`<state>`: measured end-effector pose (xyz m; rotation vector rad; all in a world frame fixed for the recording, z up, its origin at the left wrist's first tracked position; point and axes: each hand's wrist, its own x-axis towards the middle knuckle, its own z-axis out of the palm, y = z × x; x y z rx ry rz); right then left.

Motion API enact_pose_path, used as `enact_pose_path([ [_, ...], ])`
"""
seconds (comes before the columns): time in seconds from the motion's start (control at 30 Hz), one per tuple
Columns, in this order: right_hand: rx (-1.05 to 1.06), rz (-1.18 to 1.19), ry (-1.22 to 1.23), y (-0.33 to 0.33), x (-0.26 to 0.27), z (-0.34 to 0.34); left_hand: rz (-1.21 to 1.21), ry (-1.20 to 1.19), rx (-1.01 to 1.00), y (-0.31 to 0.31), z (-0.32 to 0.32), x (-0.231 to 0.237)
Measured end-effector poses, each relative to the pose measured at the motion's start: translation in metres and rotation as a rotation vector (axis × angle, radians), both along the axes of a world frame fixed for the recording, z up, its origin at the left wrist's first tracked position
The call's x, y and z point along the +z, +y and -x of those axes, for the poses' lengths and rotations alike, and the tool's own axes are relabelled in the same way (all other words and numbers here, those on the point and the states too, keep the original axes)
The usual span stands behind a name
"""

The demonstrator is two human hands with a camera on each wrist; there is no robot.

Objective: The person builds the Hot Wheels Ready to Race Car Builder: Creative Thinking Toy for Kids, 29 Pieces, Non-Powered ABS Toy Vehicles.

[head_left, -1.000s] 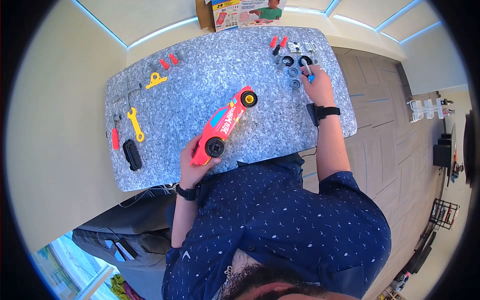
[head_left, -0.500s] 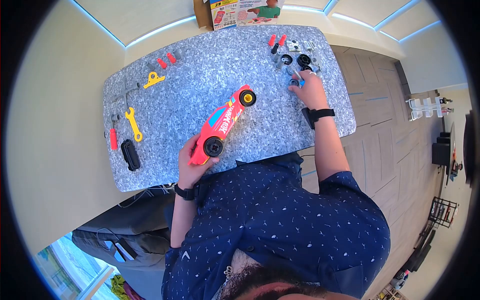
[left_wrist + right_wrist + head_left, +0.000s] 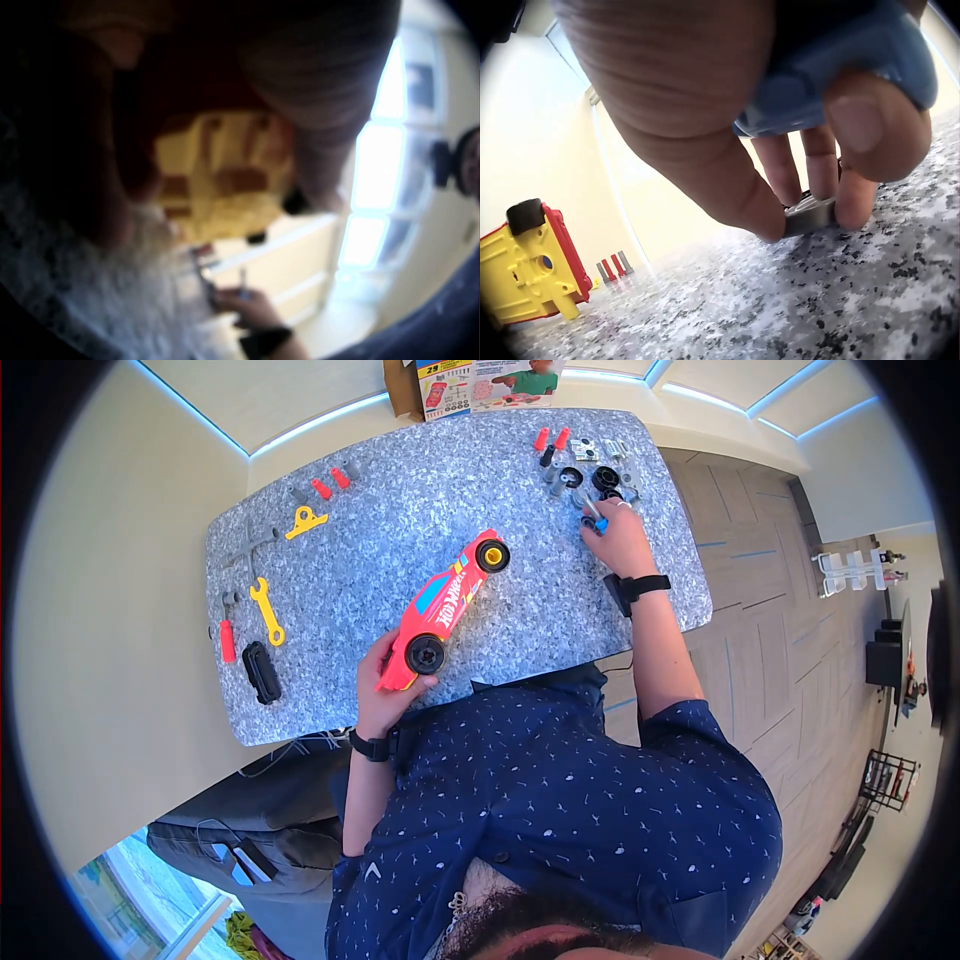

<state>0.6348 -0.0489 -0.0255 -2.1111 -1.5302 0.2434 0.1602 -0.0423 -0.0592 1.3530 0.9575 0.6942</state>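
The left hand [image 3: 382, 695] curls round one end of the red toy car [image 3: 445, 605], near the table [image 3: 330, 600] edge. Beyond, the right hand [image 3: 624, 545] pinches a grey disc [image 3: 808, 221] while clasping a blue-handled tool [image 3: 799, 94]; so crowded a grip could let either slip.

the shirt [image 3: 560, 790] is navy (white-specked), the wrist straps [image 3: 652, 585] black.

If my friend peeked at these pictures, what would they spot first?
Probably the bright red Hot Wheels toy car, held by the left hand over the near part of the speckled table. The blue-handled tool in the right hand at the table's right might come next, then the yellow wrench lying at its left.
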Motion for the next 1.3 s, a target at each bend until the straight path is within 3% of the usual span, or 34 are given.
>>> enact_pose_path([
  [0.23, 0.034, 0.019, 0.002, 0.000, -0.005, 0.000, 0.076, -0.040, -0.021, 0.003, 0.003, 0.010],
  [0.3, 0.036, -0.018, 0.027, -0.002, -0.003, 0.006, 0.008, 0.048, -0.072, 0.010, 0.013, 0.010],
  [0.4, -0.062, 0.181, 0.760, -0.009, 0.011, 0.028, 0.124, 0.144, -0.108, 0.020, 0.023, 0.027],
  [0.53, 0.049, 0.060, 1.129, -0.020, 0.012, 0.059, 0.147, 0.240, -0.106, 0.029, 0.028, 0.042],
  [0.63, 0.090, -0.019, 1.281, -0.021, 0.017, 0.075, -0.208, 0.212, -0.151, 0.041, 0.028, 0.041],
  [0.73, 0.200, -0.093, 1.359, -0.014, 0.018, 0.085, -0.420, 0.230, -0.179, 0.050, 0.028, 0.045],
  [0.93, 0.299, -0.043, 1.461, 0.000, 0.032, 0.107, -0.263, 0.396, -0.090, 0.061, 0.042, 0.032],
  [1.03, 0.300, -0.053, 1.428, 0.000, 0.027, 0.116, -0.326, 0.419, -0.069, 0.063, 0.047, 0.032],
  [1.23, 0.279, -0.079, 1.418, -0.007, 0.024, 0.123, -0.999, 0.775, -0.115, 0.038, -0.003, 0.137],
  [1.3, 0.282, -0.072, 1.405, -0.007, 0.026, 0.126, -1.048, 0.683, -0.162, 0.034, -0.035, 0.148],
])
